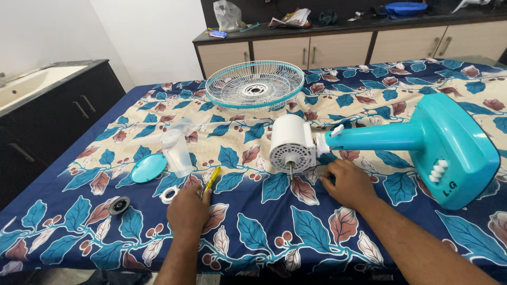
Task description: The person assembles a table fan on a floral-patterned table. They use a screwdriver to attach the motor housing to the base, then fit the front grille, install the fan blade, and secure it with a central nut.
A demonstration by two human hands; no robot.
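- A dark round cap (120,205) and a turquoise disc (148,168) lie far left on the leaf-print cloth (264,232).
- A clear fan blade (177,145) rests beside the disc; a white ring (169,195) sits near my left hand.
- My left hand (188,209) is closed on a yellow-handled screwdriver (212,179).
- My right hand (349,184) rests loosely curled, holding nothing, just below the white motor housing (291,143) and its shaft.
- The turquoise fan stand (441,145) lies on its side at right; the grille (254,84) sits behind.

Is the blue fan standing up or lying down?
Lying down: the fan rests sideways on the leaf-patterned cloth, base tipped up, motor shaft bare.
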